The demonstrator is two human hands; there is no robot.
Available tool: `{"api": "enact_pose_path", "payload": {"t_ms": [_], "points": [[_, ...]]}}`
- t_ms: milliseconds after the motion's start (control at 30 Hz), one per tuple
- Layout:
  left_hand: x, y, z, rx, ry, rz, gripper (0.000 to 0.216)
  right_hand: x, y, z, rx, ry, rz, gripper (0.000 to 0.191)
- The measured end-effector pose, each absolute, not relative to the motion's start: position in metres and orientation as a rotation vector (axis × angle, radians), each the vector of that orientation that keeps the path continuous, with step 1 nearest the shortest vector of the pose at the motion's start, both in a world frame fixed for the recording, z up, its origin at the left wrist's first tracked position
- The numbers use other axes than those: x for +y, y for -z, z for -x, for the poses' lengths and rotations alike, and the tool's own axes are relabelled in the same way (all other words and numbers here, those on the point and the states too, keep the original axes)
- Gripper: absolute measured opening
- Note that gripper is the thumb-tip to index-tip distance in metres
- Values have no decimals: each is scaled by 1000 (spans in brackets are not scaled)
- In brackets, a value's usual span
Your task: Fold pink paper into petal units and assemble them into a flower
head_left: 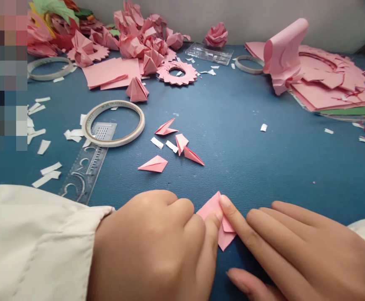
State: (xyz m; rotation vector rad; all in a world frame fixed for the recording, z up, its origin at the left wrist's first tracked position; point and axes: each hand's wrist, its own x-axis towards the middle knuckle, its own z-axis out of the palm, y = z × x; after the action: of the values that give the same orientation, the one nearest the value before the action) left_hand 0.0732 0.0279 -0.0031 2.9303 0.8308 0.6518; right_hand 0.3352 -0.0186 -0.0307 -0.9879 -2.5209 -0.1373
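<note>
A small folded piece of pink paper [228, 241] lies on the blue table at the front, its upper corner pointing away from me. My left hand [157, 238] is closed, fingers curled, with its thumb pressing down on the middle of the paper. From the other side, my right hand [298, 246] lays its stretched index fingertip on the paper near the top corner. Its other fingers are straight, and the thumb stays apart from the paper. Just beyond are several small pointed folded pink pieces [154, 164].
A roll of tape [140, 125] rests partly over a clear ruler [86, 175] at left. White paper scraps [44, 146] are scattered about. Pink paper flowers [138, 37], a pleated paper ring [176, 73] and a stack of pink sheets [320, 92] sit toward the wall.
</note>
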Motion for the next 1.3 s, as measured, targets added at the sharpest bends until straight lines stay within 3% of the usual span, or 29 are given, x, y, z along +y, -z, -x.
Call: {"api": "enact_pose_path", "payload": {"t_ms": [300,600,833,967,1167,1300], "points": [[31,8,-88,847,-656,-2964,39,-20,38,-336,-2491,157,1001,57],[32,11,-85,830,-614,-3001,40,-27,36,-338,-2336,148,1056,22],[29,9,-83,821,-586,-3023,40,-24,38,-339,-2406,173,1095,32],[25,8,-77,811,-565,-3033,37,-34,43,-356,-2496,178,1080,50],[23,0,-63,723,-523,-3101,6,-38,45,-362,-2518,150,1050,58],[25,-1,-66,699,-565,-3127,21,-38,44,-360,-2528,131,1031,59]]}}
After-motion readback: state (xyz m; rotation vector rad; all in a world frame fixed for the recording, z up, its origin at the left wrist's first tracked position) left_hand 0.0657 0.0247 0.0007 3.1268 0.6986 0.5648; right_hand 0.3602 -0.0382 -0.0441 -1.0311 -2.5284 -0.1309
